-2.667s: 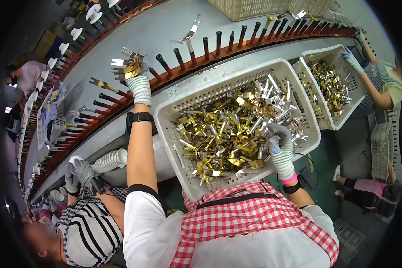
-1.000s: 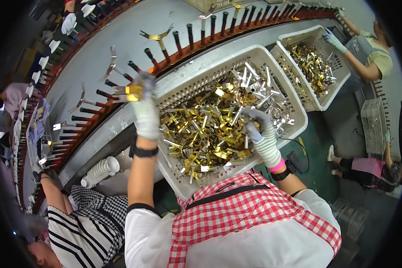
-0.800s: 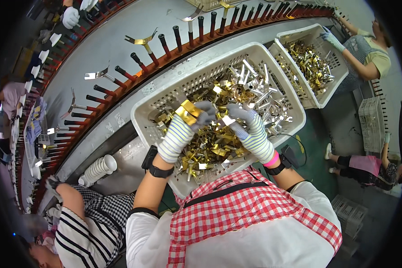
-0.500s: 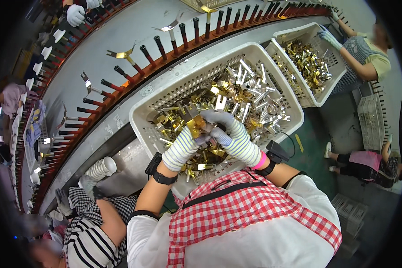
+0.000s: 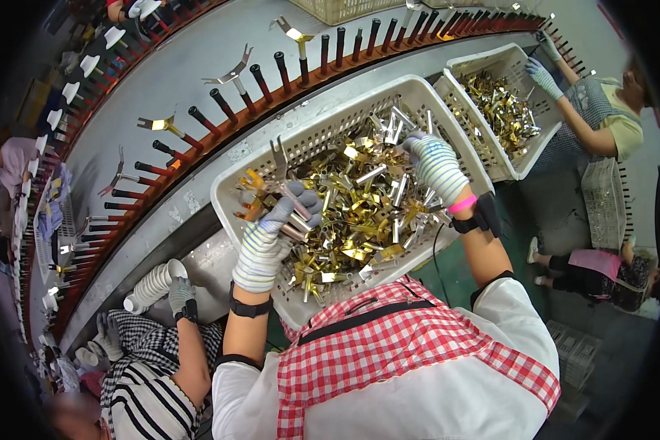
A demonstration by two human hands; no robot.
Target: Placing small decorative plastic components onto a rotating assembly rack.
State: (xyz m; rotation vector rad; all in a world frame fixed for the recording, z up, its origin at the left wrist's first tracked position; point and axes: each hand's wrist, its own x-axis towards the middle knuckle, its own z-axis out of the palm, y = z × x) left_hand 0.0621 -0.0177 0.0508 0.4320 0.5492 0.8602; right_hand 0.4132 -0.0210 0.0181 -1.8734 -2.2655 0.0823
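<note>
While the left hand (image 5: 282,220) grips a bunch of metal clips (image 5: 271,196) over the white basket's (image 5: 323,125) left end, the right hand (image 5: 434,163) digs closed-fingered into the heap — gathering, seemingly; next comes hanging clips on the far pegs (image 5: 220,103).

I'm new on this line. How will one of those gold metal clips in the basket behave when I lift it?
The metal clips look like stiff, thin bent sheet, so probably rigid and light. They lie tangled in the white basket, so neighbours may snag. The left hand grips several in a striped glove, suggesting sharp or slick edges.
</note>
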